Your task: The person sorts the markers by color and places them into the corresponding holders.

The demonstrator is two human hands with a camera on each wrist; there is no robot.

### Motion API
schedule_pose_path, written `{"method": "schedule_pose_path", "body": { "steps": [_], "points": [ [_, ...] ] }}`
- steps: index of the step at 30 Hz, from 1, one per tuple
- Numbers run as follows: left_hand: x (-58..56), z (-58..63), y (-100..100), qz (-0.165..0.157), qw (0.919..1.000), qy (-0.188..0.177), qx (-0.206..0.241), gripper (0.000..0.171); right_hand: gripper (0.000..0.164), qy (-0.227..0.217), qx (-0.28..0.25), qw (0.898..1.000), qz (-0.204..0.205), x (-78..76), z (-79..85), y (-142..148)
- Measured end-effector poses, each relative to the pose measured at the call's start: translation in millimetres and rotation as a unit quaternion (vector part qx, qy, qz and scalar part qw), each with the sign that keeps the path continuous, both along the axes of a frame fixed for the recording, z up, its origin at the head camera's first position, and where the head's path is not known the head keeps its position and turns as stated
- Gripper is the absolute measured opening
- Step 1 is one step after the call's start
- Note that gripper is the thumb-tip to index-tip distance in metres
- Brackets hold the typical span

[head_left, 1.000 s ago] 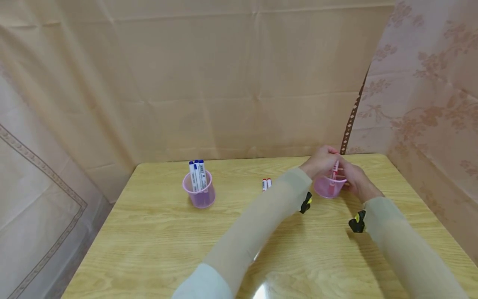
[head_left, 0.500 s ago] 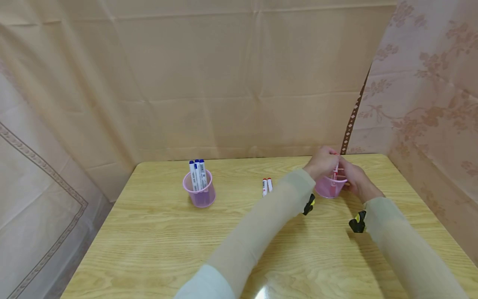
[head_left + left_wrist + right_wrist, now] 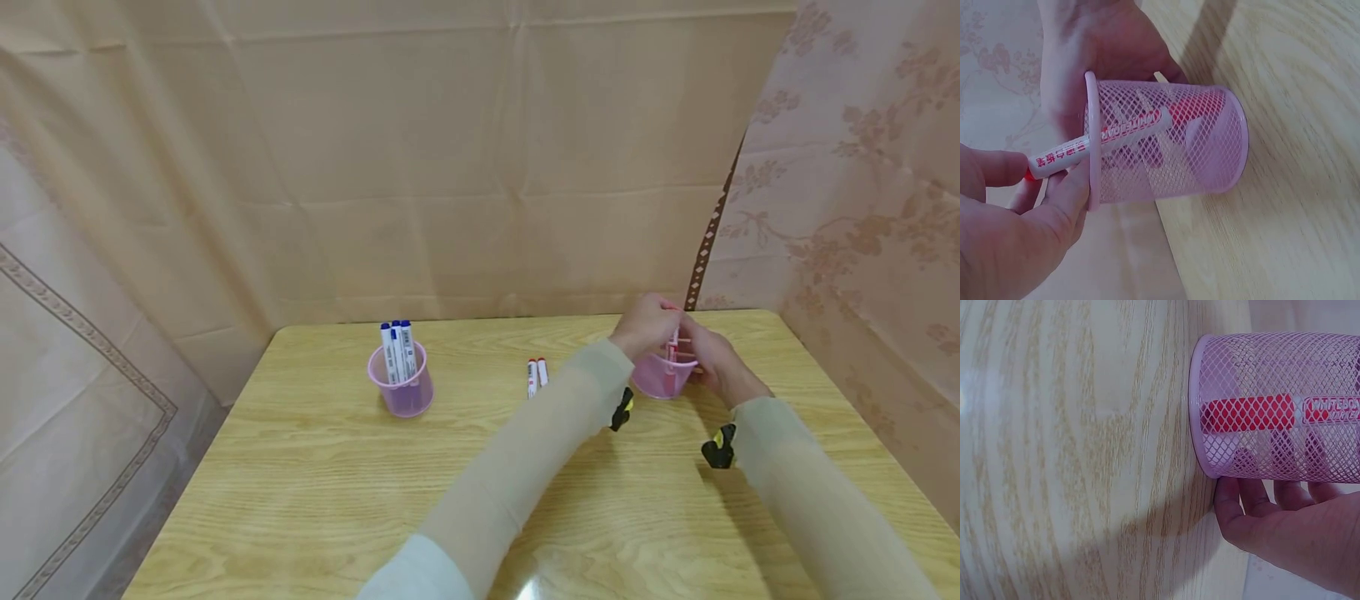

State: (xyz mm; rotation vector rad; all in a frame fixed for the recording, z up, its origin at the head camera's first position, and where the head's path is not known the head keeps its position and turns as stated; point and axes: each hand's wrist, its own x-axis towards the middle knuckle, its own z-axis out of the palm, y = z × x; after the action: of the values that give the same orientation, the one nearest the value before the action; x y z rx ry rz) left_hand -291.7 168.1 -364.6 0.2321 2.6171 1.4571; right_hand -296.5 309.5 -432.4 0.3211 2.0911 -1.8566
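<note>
A pink mesh pen cup (image 3: 649, 380) stands upright at the table's right rear. My right hand (image 3: 718, 360) is curled round its right and far sides; in the right wrist view its fingers (image 3: 1254, 499) show behind the mesh. A white whiteboard marker (image 3: 1063, 157) with red lettering stands inside the cup, its red cap (image 3: 1250, 414) down by the base. My left hand (image 3: 647, 325) reaches over the rim and pinches the marker's upper end between thumb and finger, as the left wrist view shows.
Two red-topped whiteboard markers (image 3: 532, 377) lie mid-table, partly hidden by the left sleeve (image 3: 525, 450). On the left, another pink cup (image 3: 409, 400) holds several blue-capped markers (image 3: 397, 354). Behind the wooden table (image 3: 315, 467) hangs a beige curtain (image 3: 420, 167).
My left hand has shifted slightly right and down, and the marker sits a little lower in the cup. The right hand keeps its place.
</note>
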Motion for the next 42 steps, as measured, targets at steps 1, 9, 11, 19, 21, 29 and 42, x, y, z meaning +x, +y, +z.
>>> {"method": "schedule_pose_path", "body": {
  "steps": [1, 9, 11, 19, 21, 29, 42],
  "points": [
    [-0.4, 0.4, -1, 0.002, 1.0000, 0.003, -0.006, 0.018, 0.097, 0.000, 0.000, 1.000, 0.000, -0.2, -0.1, 0],
    [-1.2, 2.9, -5, 0.025, 0.9995, 0.013, -0.013, 0.009, 0.104, -0.001, 0.000, 1.000, 0.002, -0.9, 0.6, 3],
    [-0.9, 3.5, -6, 0.031, 0.9993, 0.016, -0.016, 0.008, 0.103, -0.004, 0.001, 1.000, 0.000, -0.4, 1.0, 3],
    [-1.3, 4.6, -9, 0.038, 0.9987, 0.027, -0.021, 0.013, 0.100, -0.001, 0.006, 1.000, 0.006, 2.4, 1.2, 4],
    [-1.2, 3.3, -9, 0.042, 0.9988, 0.024, -0.004, 0.014, 0.098, 0.001, 0.006, 1.000, 0.006, 2.4, 0.7, 5],
    [-0.1, -4.1, -7, 0.065, 0.9948, 0.027, 0.073, 0.009, 0.099, 0.001, 0.003, 1.000, 0.004, 3.7, 0.5, 4],
    [-1.1, -4.6, -7, 0.093, 0.9921, 0.013, 0.083, 0.009, 0.104, 0.000, 0.004, 1.000, 0.005, 3.5, 1.6, 4]
  ]
}}
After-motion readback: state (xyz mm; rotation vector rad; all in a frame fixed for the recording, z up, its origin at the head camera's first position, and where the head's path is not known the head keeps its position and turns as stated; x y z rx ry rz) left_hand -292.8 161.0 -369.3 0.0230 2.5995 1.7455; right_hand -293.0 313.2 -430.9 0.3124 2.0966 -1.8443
